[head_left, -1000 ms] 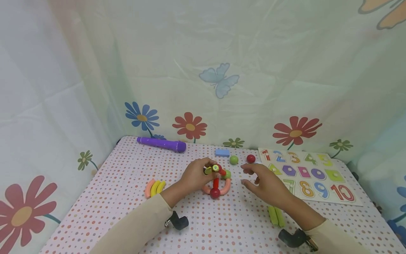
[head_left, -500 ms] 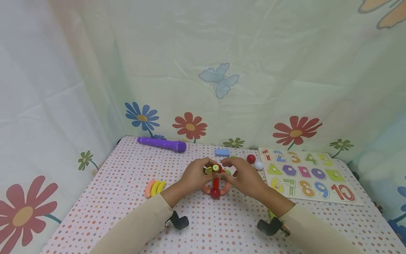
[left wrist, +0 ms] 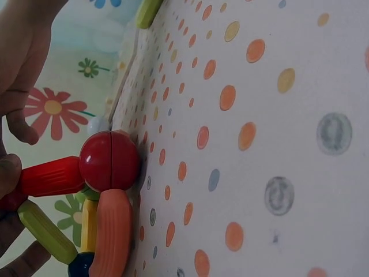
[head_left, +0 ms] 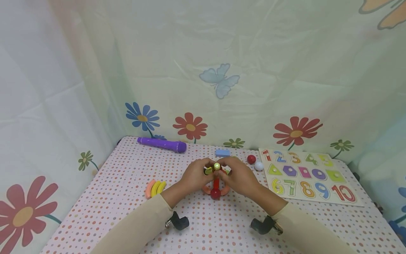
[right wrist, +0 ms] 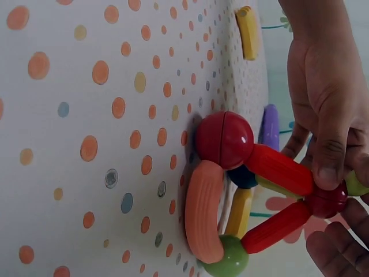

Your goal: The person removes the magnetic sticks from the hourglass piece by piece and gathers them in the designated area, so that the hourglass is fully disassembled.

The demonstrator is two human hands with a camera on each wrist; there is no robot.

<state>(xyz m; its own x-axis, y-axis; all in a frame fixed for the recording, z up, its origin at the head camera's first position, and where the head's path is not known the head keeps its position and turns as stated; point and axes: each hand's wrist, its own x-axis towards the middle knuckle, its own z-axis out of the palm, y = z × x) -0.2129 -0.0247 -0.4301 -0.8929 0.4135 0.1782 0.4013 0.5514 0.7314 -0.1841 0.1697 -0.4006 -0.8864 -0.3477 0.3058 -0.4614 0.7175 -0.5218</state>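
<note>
A small frame of magnetic sticks and balls stands mid-table. Its front red ball joins salmon curved sticks at the base. Straight sticks, one being a red stick, slope up to an upper red ball. My left hand pinches that upper ball, its thumb on it in the right wrist view. Above the ball a lime-green magnetic stick points up. My right hand has thumb and forefinger around this stick. Fingers partly hide the joint. A green ball and dark blue ball show at the base.
Curved yellow sticks and a salmon one lie left. A purple toy microphone and blue block lie at the back. A loose red ball and white ball sit beside the number puzzle board.
My right hand has moved left from beside the frame to its top, fingers closing around the lime-green stick. The left hand keeps its place, and the frame stands where it was.
</note>
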